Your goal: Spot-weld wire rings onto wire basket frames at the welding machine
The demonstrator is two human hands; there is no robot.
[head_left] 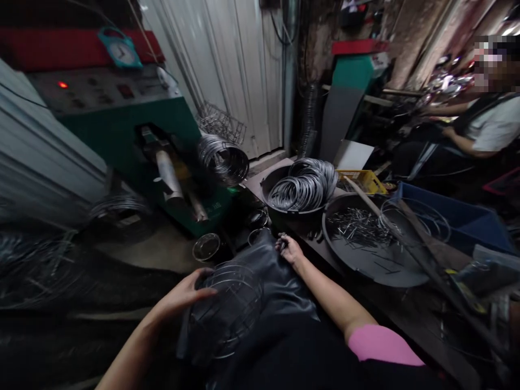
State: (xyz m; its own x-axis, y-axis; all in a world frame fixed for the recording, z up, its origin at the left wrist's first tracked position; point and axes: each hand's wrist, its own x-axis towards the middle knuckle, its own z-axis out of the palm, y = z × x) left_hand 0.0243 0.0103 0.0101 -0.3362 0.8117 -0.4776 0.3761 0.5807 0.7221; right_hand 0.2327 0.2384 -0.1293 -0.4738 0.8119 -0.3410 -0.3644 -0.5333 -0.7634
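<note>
A round wire frame [233, 309] lies over the dark apron on my lap. My left hand [195, 290] holds its left rim, with the thumb across the wires. Beside the apron's right edge, my right hand [288, 249] has its fingers curled together around something dark and too small to make out. Ahead of it, a dark basin [274, 189] holds many stacked wire rings [303, 184]. A wide grey basin [377, 268] to the right contains loose short metal rods [357, 225].
A green machine [109, 130] with a protruding roller [168, 176] stands at the left, wire rings hanging beside it. Long bars [422, 260] cross the right basin. Beyond are a yellow crate [376, 184], a blue bin [459, 214] and a seated person [487, 124].
</note>
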